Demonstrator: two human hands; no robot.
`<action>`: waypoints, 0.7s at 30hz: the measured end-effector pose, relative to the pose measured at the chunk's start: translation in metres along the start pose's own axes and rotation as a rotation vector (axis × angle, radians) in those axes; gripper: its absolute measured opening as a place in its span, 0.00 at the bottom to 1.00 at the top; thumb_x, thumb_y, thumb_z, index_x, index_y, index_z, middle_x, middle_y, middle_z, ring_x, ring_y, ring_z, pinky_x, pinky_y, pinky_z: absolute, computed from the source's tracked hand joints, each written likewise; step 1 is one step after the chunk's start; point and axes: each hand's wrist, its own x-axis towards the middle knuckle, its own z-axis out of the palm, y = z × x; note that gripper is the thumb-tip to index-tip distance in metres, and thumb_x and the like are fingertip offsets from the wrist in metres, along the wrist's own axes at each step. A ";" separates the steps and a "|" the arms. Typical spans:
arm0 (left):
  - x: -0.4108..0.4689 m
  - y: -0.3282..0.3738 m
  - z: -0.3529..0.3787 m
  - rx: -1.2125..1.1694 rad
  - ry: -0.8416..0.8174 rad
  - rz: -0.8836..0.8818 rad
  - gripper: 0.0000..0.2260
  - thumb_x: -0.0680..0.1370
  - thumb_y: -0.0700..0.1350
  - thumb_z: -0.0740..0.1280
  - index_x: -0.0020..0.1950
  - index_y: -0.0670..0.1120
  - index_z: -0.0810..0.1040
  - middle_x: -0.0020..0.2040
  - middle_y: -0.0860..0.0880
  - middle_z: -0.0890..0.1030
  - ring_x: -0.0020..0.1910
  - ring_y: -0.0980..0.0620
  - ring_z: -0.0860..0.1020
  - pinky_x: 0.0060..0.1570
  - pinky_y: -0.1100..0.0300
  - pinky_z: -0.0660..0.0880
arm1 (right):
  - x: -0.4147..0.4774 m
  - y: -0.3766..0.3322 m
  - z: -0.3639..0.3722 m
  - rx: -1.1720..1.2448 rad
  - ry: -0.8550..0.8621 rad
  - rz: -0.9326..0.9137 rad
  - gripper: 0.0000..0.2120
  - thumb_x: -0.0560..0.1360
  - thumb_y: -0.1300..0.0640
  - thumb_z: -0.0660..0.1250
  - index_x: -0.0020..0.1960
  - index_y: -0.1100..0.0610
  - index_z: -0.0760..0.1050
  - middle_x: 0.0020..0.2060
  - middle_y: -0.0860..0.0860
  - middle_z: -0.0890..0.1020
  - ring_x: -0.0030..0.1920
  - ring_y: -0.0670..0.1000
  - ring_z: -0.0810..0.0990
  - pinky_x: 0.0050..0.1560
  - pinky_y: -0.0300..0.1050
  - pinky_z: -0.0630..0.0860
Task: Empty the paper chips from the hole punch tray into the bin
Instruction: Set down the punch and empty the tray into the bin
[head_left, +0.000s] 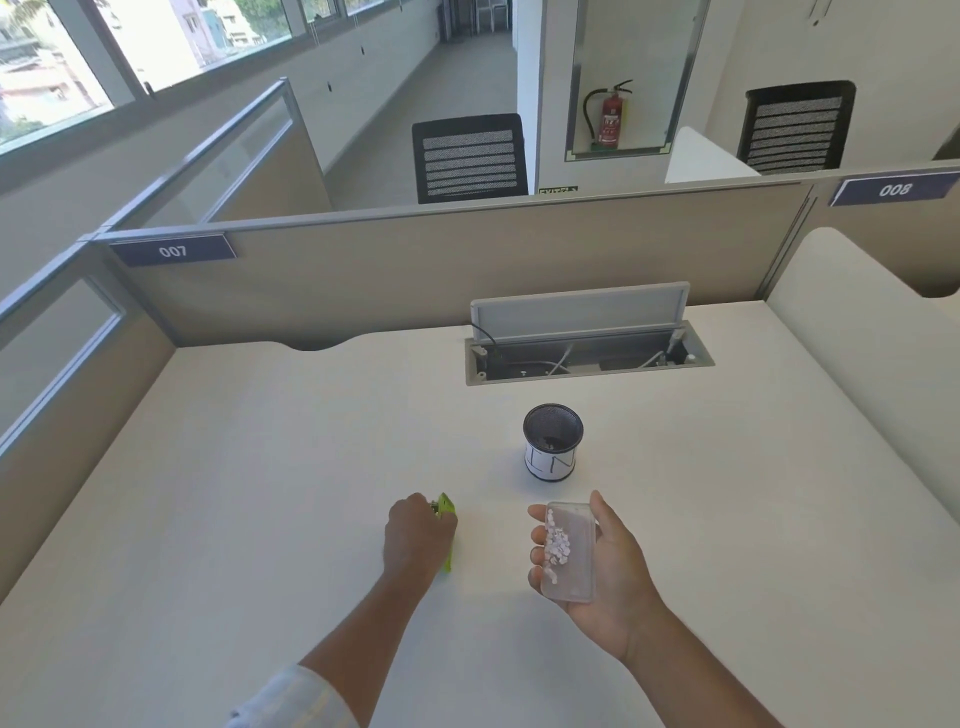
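white desk (260, 467): l hand (415, 535) grips green punch (447, 512); r hand (597, 561) palm-up cradles chip tray (574, 551).

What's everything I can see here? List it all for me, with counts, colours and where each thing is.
Bin: one, black mesh with white label, desk centre.
Tray: one, clear, in right palm.
Paper chips: many, white, in tray.
Hole punch: one, green, under left hand.
Desk: one, white.
Cable box: one, grey, lid open, desk rear.
Chairs: two, black, beyond the partition.
Fire extinguisher: one, red, wall niche.
Left hand: on punch.
Right hand: holding tray.
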 end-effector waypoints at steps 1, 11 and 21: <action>-0.001 0.000 0.000 -0.003 -0.001 -0.004 0.11 0.79 0.50 0.68 0.41 0.45 0.74 0.47 0.43 0.81 0.41 0.41 0.78 0.35 0.54 0.70 | 0.000 0.000 0.000 0.000 0.002 0.001 0.32 0.81 0.36 0.59 0.60 0.64 0.81 0.38 0.57 0.80 0.33 0.55 0.77 0.38 0.48 0.75; -0.021 0.002 -0.009 0.028 0.052 0.031 0.32 0.78 0.66 0.69 0.72 0.44 0.76 0.70 0.43 0.76 0.72 0.39 0.73 0.65 0.44 0.74 | -0.004 -0.001 0.003 -0.025 0.024 -0.036 0.29 0.81 0.36 0.59 0.56 0.62 0.82 0.41 0.61 0.82 0.34 0.58 0.80 0.37 0.49 0.80; -0.056 0.062 -0.036 -0.662 -0.325 0.184 0.10 0.81 0.49 0.73 0.49 0.43 0.89 0.49 0.42 0.90 0.45 0.50 0.82 0.46 0.55 0.77 | 0.002 -0.010 0.013 -0.285 0.174 -0.160 0.20 0.85 0.49 0.61 0.58 0.67 0.79 0.38 0.62 0.84 0.33 0.60 0.83 0.36 0.54 0.83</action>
